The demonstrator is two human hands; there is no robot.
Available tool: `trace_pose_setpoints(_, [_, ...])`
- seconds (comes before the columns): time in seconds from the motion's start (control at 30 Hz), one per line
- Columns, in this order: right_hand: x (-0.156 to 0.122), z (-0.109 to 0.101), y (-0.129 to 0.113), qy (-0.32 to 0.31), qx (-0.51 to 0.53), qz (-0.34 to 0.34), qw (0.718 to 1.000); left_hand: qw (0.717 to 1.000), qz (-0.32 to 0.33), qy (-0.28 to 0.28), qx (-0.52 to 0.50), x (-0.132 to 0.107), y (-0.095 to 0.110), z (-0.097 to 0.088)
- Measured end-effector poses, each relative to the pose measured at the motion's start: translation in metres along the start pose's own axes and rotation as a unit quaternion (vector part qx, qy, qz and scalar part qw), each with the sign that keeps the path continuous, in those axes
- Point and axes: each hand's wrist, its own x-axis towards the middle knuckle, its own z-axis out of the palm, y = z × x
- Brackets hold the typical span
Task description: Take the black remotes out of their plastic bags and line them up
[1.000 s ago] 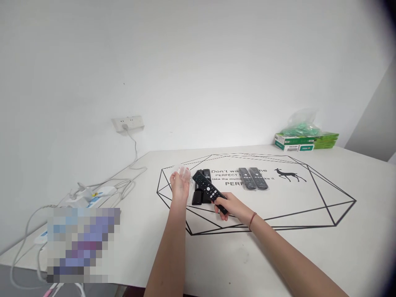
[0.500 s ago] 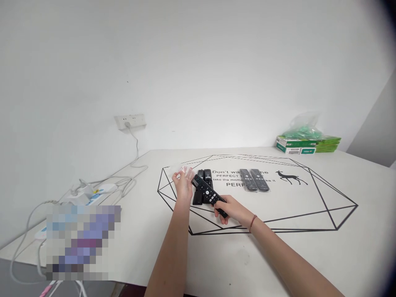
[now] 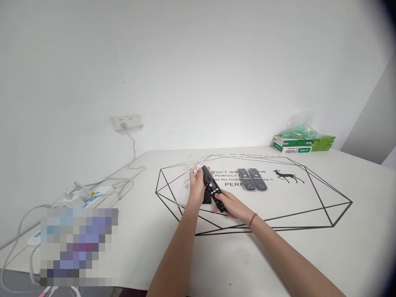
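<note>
My right hand (image 3: 232,206) grips the lower end of a black remote control (image 3: 213,187), buttons facing up and tilted toward the upper left. A crumpled clear plastic bag (image 3: 197,166) is pinched in my left hand (image 3: 196,187), whose fingers are up at the remote's top end. Below the held remote, part of another black object (image 3: 207,199) shows on the table; my left hand and the remote cover most of it. To the right, a pair of remotes in clear wrappers (image 3: 246,180) lies side by side.
The white table (image 3: 278,255) carries printed black lines, lettering and a deer. Green boxes (image 3: 292,142) with a plastic bag on top stand at the back right. At left are cables (image 3: 123,183), a power strip (image 3: 103,191) and a blurred-out patch. A socket (image 3: 126,122) is on the wall.
My left hand has moved right with the plastic bag, up to the remote's top end. The remote has turned a little more upright in my right hand.
</note>
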Motion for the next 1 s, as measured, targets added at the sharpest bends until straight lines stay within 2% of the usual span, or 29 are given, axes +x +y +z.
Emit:
trace_pose_setpoints(0.1, [0.002, -0.003, 0.001, 0.015, 0.047, -0.012, 0.999, 0.998, -0.024, -0.057, 0.025, -0.003, -0.004, 0.004])
trace_pose_setpoints(0.17, [0.002, -0.006, 0.001, -0.007, 0.106, -0.012, 0.994, 0.996, -0.045, -0.073, 0.026, -0.003, -0.003, 0.004])
trace_pose_setpoints(0.27, [-0.003, -0.01, -0.001, -0.096, 0.168, -0.008, 0.981, 0.997, -0.067, -0.034, -0.028, 0.0, 0.004, -0.001])
trace_pose_setpoints(0.33, [-0.006, -0.01, -0.003, -0.16, 0.17, -0.002, 0.972, 0.991, -0.101, -0.001, -0.083, 0.003, 0.01, -0.005])
trace_pose_setpoints(0.4, [-0.007, -0.007, -0.004, -0.184, 0.146, -0.003, 0.972, 0.982, -0.15, 0.015, -0.113, 0.005, 0.013, -0.009])
trace_pose_setpoints(0.47, [-0.005, -0.003, -0.002, -0.147, 0.105, -0.029, 0.983, 0.977, -0.18, 0.017, -0.112, 0.005, 0.013, -0.009])
trace_pose_setpoints(0.57, [0.001, 0.001, 0.003, 0.01, 0.008, -0.118, 0.993, 0.98, -0.178, -0.007, -0.085, 0.001, 0.004, -0.003])
trace_pose_setpoints(0.63, [0.004, -0.001, 0.006, 0.112, -0.072, -0.183, 0.974, 0.983, -0.172, -0.029, -0.062, -0.005, -0.005, 0.005])
trace_pose_setpoints(0.67, [0.006, -0.003, 0.007, 0.144, -0.107, -0.21, 0.961, 0.983, -0.171, -0.04, -0.052, -0.008, -0.009, 0.009])
trace_pose_setpoints(0.77, [0.006, -0.01, 0.006, 0.185, -0.164, -0.254, 0.935, 0.982, -0.165, -0.085, -0.041, -0.016, -0.018, 0.018])
trace_pose_setpoints(0.9, [0.005, -0.018, 0.003, 0.206, -0.195, -0.263, 0.922, 0.979, -0.153, -0.127, -0.042, -0.022, -0.02, 0.022])
trace_pose_setpoints(1.0, [0.004, -0.023, 0.001, 0.229, -0.2, -0.277, 0.911, 0.97, -0.179, -0.161, -0.033, -0.024, -0.02, 0.022])
